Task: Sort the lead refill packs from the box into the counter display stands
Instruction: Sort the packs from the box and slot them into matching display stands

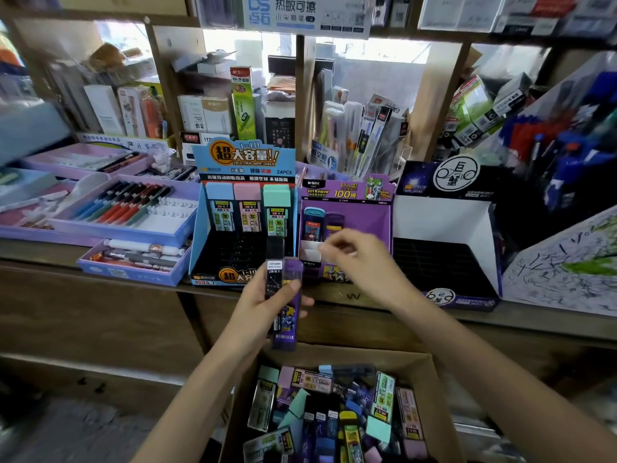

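Note:
My left hand (257,305) grips two lead refill packs upright above the cardboard box (430,385): a purple pack (287,315) and a black pack (274,282) beside it. My right hand (357,259) is blurred and reaches into the purple display stand (367,222), fingertips at its white slots; whether it holds anything is unclear. Two packs (314,225) stand at the back of that stand. The blue display stand (245,168) on its left holds three pastel-capped packs (248,212). The box holds several mixed packs (334,412).
A black-and-white display stand (444,225) sits right of the purple one on the wooden counter (100,272). Purple pen trays (133,212) lie at the left. A tall blue pen display (567,155) rises at the right. Shelves of stationery boxes (213,115) fill the back.

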`<state>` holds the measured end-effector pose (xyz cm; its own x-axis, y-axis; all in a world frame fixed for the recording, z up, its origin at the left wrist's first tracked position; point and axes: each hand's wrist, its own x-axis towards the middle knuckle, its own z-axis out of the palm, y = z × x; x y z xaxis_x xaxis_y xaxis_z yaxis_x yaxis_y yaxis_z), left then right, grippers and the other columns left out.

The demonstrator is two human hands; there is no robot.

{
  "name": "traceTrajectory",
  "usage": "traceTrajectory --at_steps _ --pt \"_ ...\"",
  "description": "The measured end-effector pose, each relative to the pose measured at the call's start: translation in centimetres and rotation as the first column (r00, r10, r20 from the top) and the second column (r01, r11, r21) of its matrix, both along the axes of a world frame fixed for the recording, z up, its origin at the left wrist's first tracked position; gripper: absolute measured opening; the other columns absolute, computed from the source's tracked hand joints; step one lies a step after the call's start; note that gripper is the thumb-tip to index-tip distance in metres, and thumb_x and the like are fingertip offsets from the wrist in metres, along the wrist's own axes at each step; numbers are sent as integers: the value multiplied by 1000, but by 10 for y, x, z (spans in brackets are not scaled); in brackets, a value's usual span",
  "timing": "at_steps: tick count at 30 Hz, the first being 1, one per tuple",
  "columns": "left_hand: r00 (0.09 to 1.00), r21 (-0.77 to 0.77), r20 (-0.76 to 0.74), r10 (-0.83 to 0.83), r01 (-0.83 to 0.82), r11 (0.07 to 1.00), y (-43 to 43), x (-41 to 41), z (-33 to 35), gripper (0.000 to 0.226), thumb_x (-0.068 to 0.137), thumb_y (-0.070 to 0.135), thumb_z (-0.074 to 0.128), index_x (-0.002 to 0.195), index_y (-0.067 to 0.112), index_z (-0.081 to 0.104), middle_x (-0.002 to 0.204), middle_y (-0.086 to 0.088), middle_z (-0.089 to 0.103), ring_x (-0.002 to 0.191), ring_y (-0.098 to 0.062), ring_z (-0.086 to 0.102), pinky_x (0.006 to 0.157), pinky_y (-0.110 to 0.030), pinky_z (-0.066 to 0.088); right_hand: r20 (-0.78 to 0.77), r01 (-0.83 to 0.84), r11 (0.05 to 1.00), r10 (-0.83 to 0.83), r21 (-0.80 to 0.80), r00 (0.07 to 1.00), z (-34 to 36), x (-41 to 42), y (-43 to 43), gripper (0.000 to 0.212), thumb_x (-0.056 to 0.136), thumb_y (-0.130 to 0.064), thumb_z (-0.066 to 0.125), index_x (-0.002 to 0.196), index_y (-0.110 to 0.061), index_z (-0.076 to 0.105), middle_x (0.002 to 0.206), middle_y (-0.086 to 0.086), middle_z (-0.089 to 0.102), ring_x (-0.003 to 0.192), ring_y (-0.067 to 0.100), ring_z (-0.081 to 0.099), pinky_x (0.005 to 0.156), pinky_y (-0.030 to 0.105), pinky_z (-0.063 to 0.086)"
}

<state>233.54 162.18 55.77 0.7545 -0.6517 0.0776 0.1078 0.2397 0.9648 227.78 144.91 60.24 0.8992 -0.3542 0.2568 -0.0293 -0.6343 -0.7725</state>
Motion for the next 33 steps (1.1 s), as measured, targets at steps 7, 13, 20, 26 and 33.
traceTrajectory --at_steps 7,13,20,26,33 --pt "995 22 100 25 -28 999 -14 -6 3 29 89 12 56 117 22 55 108 -2 69 101 -18 65 86 -31 52 -7 -113 945 121 308 993 1 -11 14 11 90 -16 60 89 -9 68 77 -1 65 66 0 58 63 12 46" --pt "971 149 193 141 -171 974 -5 5 4 16 96 7 47 106 15 56 71 -1 51 60 -3 54 55 -12 45 233 76 978 -121 193 965 45 0 -33 17 89 -15 61 82 -30 63 79 -5 67 75 10 64 70 24 54" --pt "990 123 -21 139 -135 983 8 1 -6 6 95 11 48 89 15 48 60 0 48 49 -14 43 43 -26 36 299 139 980 -175 141 938 38 28 -54 16 89 -9 61 83 -23 65 77 -6 64 77 14 63 73 25 54" --pt "989 96 -38 142 -137 986 12 0 -1 7 95 8 44 89 11 46 66 -2 57 47 -13 48 39 -25 39 236 156 988 -148 -16 960 20 37 -52 19 88 -12 63 105 -7 70 86 -5 65 82 11 62 86 33 53" --pt "992 128 40 119 -124 984 15 -6 2 6 97 10 44 95 8 50 72 -3 61 56 -13 53 46 -24 44 116 147 986 -137 -83 984 3 41 -51 21 88 -18 64 106 -10 69 92 -5 64 85 6 56 71 8 39"
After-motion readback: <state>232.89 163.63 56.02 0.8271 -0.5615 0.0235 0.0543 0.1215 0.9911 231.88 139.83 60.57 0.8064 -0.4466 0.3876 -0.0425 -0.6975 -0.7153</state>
